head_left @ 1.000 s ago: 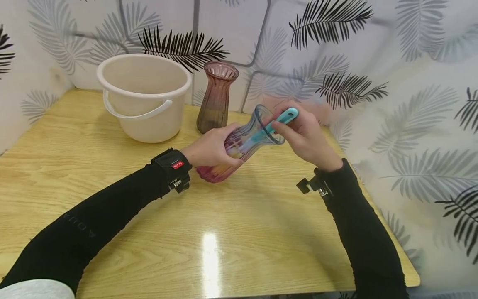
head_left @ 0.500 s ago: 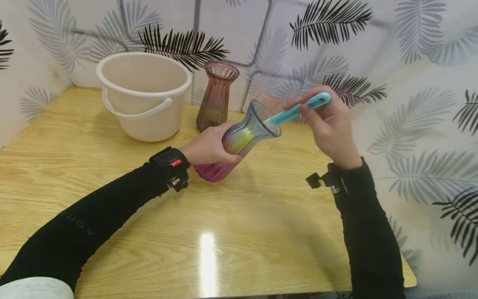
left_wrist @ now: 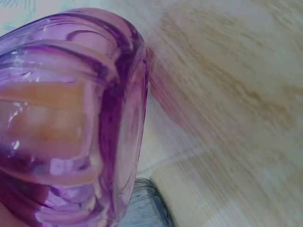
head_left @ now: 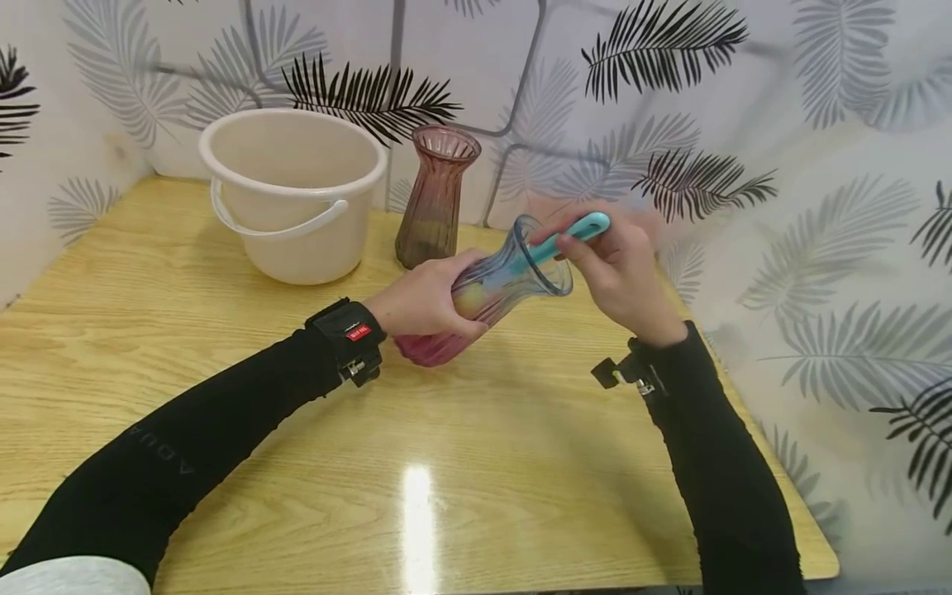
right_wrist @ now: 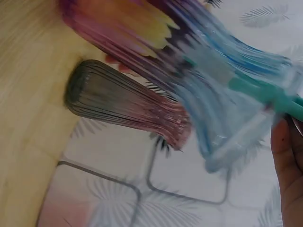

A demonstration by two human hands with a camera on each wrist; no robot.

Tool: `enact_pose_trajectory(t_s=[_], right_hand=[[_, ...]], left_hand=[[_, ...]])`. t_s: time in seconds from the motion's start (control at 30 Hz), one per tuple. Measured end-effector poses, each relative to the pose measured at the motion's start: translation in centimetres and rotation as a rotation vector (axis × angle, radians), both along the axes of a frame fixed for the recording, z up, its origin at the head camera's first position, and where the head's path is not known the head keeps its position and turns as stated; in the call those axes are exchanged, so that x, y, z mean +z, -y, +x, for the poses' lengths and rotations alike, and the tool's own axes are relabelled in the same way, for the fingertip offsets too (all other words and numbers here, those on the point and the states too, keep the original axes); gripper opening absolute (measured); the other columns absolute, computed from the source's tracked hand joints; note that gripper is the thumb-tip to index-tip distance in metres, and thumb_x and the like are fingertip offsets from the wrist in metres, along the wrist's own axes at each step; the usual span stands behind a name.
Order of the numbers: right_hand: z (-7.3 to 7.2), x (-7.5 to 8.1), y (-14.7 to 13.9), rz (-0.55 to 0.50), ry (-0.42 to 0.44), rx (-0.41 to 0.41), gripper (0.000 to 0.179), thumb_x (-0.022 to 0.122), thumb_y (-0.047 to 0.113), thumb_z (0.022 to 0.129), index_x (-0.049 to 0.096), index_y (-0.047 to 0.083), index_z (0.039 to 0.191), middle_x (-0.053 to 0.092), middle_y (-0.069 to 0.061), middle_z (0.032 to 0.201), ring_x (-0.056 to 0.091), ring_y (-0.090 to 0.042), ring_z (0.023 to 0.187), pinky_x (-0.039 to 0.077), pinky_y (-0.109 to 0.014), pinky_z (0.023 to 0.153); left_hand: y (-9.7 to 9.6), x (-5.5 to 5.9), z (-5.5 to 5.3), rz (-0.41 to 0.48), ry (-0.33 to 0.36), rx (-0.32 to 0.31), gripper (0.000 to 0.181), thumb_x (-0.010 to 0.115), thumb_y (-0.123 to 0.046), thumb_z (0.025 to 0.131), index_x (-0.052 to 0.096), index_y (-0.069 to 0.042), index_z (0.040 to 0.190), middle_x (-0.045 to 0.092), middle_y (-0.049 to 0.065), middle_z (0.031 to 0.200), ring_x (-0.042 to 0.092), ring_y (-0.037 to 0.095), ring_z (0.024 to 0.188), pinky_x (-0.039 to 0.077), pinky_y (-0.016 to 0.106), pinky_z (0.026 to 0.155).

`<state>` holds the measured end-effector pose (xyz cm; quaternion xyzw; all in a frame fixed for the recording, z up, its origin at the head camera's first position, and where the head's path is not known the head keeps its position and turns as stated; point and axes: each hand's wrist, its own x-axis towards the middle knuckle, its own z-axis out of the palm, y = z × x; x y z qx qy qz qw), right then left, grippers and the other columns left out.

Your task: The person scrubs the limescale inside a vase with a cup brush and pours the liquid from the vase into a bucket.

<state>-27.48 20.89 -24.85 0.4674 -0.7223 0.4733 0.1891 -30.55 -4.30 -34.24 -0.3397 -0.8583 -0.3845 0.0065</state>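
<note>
My left hand (head_left: pixel 424 297) grips the middle of a ribbed glass vase (head_left: pixel 513 285), blue at its flared mouth and pink-purple at its base. The vase is tilted, its mouth up and to the right. At that mouth, my right hand (head_left: pixel 625 273) pinches the turquoise handle of a bottle brush (head_left: pixel 592 226). The brush's yellow sponge head (right_wrist: pixel 154 26) is inside the vase, seen through the glass in the right wrist view. In the left wrist view, the purple base (left_wrist: pixel 118 94) fills the left side, with an orange-yellow patch showing through it.
Behind the left hand stands a second ribbed vase (head_left: pixel 431 207), pinkish-brown and upright. A cream bucket (head_left: pixel 305 248) with a white handle is to its left. The wooden table (head_left: pixel 335 487) meets a leaf-patterned wall (head_left: pixel 818 248) at the back and right.
The right hand drew the brush up and right, partly out of the vase, then pushed it back in deeper. The left hand and vase stayed nearly in place.
</note>
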Motion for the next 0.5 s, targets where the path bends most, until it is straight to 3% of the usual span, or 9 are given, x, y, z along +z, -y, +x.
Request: enact_pose_trajectory(t_s=[0.13, 0.3, 0.37, 0.5], right_hand=[[1.4, 1.5, -1.1, -0.059, 0.03, -0.042, 0.01, 0.056, -0.012, 0.096, 0.056, -0.012, 0.106, 0.075, -0.013, 0.103, 0.073, -0.023, 0.098, 0.057, -0.029, 0.086], [2.4, 3.1, -2.3, -0.15, 0.033, -0.071, 0.01, 0.057, -0.012, 0.096, 0.054, -0.015, 0.105, 0.076, -0.011, 0.098, 0.073, -0.021, 0.088, 0.047, -0.022, 0.07], [2.2, 3.0, -2.3, -0.179, 0.025, -0.059, 0.011, 0.057, -0.012, 0.096, 0.053, -0.016, 0.105, 0.076, -0.013, 0.097, 0.073, -0.022, 0.086, 0.046, -0.024, 0.067], [1.5, 1.8, -2.0, -0.166, 0.047, -0.052, 0.011, 0.057, -0.011, 0.096, 0.054, -0.014, 0.107, 0.076, -0.013, 0.099, 0.073, -0.022, 0.089, 0.054, -0.027, 0.075]], left_hand=[[-0.1, -0.2, 0.0, -0.008, -0.017, 0.004, 0.086, 0.082, -0.045, 0.072, 0.042, -0.028, 0.146, 0.063, -0.004, 0.114, 0.059, 0.015, 0.102, 0.049, 0.036, 0.088], [0.0, -0.3, 0.0, 0.009, 0.005, 0.016, 0.087, 0.082, -0.044, 0.073, 0.041, -0.026, 0.147, 0.063, -0.002, 0.112, 0.059, 0.016, 0.1, 0.05, 0.035, 0.086], [0.2, -0.4, 0.0, 0.027, 0.019, 0.024, 0.088, 0.083, -0.044, 0.073, 0.04, -0.025, 0.148, 0.063, -0.002, 0.114, 0.059, 0.016, 0.101, 0.05, 0.036, 0.088], [0.2, -0.6, -0.2, 0.068, 0.052, 0.034, 0.091, 0.083, -0.043, 0.074, 0.038, -0.025, 0.151, 0.063, -0.001, 0.115, 0.06, 0.017, 0.102, 0.05, 0.036, 0.089]])
